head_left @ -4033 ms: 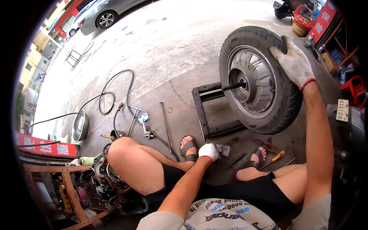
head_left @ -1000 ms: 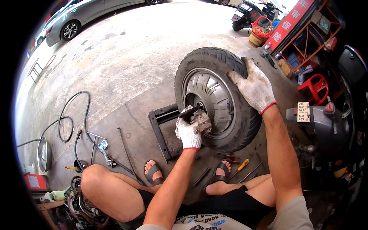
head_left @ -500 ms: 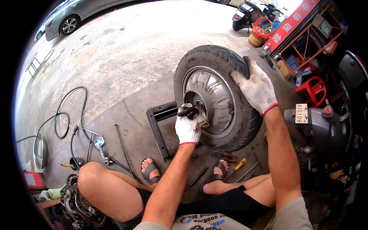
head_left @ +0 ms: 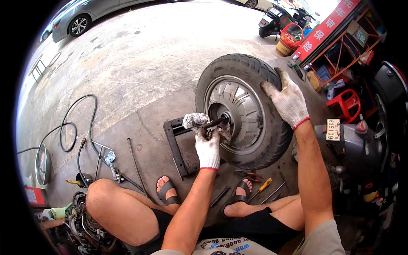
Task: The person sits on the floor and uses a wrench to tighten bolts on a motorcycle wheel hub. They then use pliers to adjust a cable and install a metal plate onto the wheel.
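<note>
A scooter wheel (head_left: 276,136) with a black tyre and a grey metal hub (head_left: 244,102) stands tilted on the ground before me. A dark cable or axle end sticks out of its centre toward me; I cannot tell which. My left hand (head_left: 208,148), in a white knit glove, is closed on a grimy rag (head_left: 196,120) bunched about that dark piece. Gloved too, my right hand (head_left: 289,100) grips the tyre's upper right, thumb on the sidewall and fingers over the tread.
A black metal frame (head_left: 173,146) lies left of the wheel. Near my feet are a yellow-handled screwdriver (head_left: 265,184), pliers (head_left: 250,175) and several rods. A hose (head_left: 94,114) coils at left. A parked scooter (head_left: 361,140) and a red stool (head_left: 350,104) stand at right.
The rag's loose end has swung out to the left of the dark piece, and my left hand has shifted slightly down. My right hand stays on the tyre.
</note>
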A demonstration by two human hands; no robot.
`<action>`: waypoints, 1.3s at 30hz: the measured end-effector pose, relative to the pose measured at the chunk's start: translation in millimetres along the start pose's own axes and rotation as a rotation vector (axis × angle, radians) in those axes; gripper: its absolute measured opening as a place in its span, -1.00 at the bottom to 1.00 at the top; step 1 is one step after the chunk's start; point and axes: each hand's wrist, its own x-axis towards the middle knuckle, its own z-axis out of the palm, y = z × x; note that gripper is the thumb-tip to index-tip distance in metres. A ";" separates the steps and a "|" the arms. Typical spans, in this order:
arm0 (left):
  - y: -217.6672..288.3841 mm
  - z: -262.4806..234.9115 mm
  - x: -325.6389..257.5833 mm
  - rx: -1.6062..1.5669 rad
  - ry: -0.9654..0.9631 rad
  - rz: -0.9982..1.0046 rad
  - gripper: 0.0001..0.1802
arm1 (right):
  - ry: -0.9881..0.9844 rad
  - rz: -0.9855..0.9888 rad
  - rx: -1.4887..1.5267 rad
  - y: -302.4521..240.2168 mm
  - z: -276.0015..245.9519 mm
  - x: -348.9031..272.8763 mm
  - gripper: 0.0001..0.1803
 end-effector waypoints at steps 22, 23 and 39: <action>23.2 5.2 41.3 0.056 -0.136 0.333 -0.80 | 0.034 -0.078 0.015 7.3 5.7 1.1 -0.25; 23.2 3.7 45.2 0.077 -0.145 0.339 -0.80 | 0.036 -0.077 0.020 7.6 6.0 1.2 -0.25; 75.7 -25.4 98.2 0.183 -0.737 -0.033 -0.66 | 0.011 -0.099 0.065 1.4 4.9 -0.2 -0.26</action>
